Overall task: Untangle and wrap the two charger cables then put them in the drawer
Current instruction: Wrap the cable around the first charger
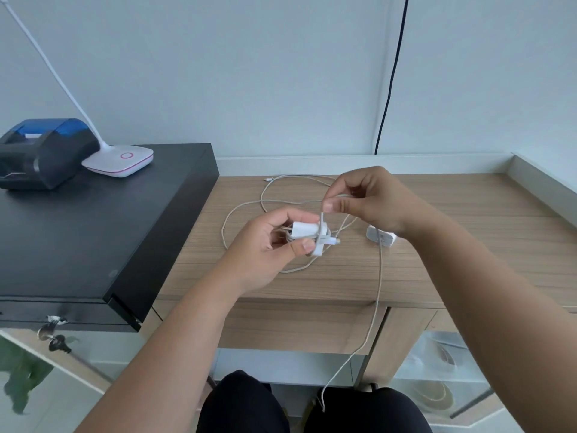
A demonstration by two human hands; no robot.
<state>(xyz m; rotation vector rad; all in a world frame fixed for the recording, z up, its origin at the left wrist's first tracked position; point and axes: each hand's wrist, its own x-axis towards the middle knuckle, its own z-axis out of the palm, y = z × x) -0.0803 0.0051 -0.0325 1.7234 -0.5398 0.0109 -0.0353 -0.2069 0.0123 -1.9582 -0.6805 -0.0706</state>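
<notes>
From the head view, the left hand (268,242) is closed around a white charger plug (307,234), thumb on its near edge and fingers curled behind it, holding it above the wooden table (468,245). Several turns of pale cable are already wound around that plug, and a short connector end sticks out to the right of it. The right hand (371,201) is raised just beside and above the left, its thumb and forefinger pinched shut on the cable (379,276) where it rises from the plug. From that pinch the cable runs down past the table's front edge and hangs in front of the person's dark-clothed lap, its free end dangling low.

A second white charger plug (381,237) lies on the table under the right wrist, partly hidden by it. Its loose cable (246,207) sprawls in wide loops across the table behind the hands, one end reaching toward the wall.

To the left, a black cash drawer (93,232) stands on the table with keys (54,334) hanging from its front lock. On top of it sit a small black and blue printer (43,151) and a white desk lamp (120,160) with a pink ring on its base. A black cord (393,73) runs down the wall behind.
</notes>
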